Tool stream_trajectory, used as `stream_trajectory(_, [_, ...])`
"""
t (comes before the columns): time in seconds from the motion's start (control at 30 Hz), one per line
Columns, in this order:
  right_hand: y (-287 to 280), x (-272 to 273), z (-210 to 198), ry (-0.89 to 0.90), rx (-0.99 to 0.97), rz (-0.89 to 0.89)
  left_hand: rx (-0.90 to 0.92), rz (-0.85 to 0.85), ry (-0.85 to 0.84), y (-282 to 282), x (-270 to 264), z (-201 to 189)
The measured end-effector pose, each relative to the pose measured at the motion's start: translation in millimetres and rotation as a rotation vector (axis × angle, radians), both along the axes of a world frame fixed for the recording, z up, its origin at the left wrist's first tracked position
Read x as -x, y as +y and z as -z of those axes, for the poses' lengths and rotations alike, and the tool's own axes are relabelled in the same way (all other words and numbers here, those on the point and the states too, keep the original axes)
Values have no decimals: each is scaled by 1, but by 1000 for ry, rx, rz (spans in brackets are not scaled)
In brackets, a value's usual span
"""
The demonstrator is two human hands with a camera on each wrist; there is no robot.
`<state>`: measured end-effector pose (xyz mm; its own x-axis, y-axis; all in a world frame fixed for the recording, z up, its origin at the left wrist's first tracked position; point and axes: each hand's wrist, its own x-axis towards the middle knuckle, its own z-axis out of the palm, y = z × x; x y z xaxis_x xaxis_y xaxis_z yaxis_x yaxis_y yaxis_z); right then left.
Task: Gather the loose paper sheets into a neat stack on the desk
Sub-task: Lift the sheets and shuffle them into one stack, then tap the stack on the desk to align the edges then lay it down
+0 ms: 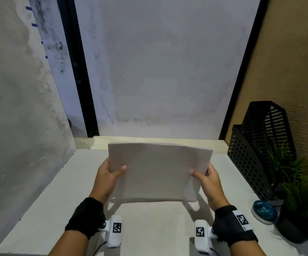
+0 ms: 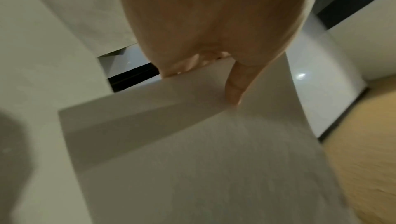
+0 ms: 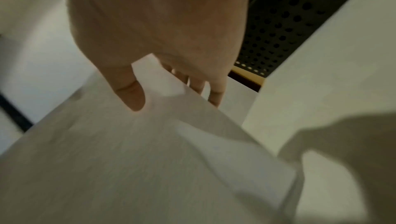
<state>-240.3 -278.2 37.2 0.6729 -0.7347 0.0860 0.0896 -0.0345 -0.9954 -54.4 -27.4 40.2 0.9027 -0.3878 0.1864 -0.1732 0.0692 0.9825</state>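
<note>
Holding the sheets [image 1: 158, 172] upright above the desk [image 1: 158, 228], left hand [image 1: 105, 178] pinches nine o'clock, right hand [image 1: 209, 179] three; loosen slightly, tap the bottom edge square, then lay flat.

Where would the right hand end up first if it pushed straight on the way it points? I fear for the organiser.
Probably the back wall; the right hand points past the black organiser, though depth is unclear.

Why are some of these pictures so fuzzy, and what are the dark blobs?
Head view is sharp; the paper stack casts shadows on the desk. Both wrist views are blurry, and the dark blobs at their lower corners are shadows.
</note>
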Motion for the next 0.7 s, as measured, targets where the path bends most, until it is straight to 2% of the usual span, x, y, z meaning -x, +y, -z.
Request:
stream_trajectory(0.07, [3,1,-11,6,173,77,-22,-22,-128,1,4,-27])
stream_trajectory(0.13, [11,2,-30,37,465,163,-73,11,-307,1,9,-57])
stream_trajectory(0.2, [22,-2,-53,49,788,206,-183,36,-506,-1,12,-82])
stream_trajectory(0.27, [33,-10,-73,61,999,218,-334,7,-730,-6,15,-102])
stream_trajectory(0.33, [40,-19,-87,46,978,94,-455,-39,-922,-13,19,-114])
stream_trajectory(0.43, [47,-28,-101,42,736,-129,-517,-110,-1058,-24,30,-127])
stream_trajectory(0.53, [51,-35,-103,-20,726,-98,-465,-179,-1097,-30,35,-129])
stream_trajectory(0.6, [53,-37,-98,-71,626,-61,-398,-274,-1052,-32,30,-123])
stream_trajectory(0.7, [49,-36,-91,-126,443,-16,-233,-390,-762,-26,11,-106])
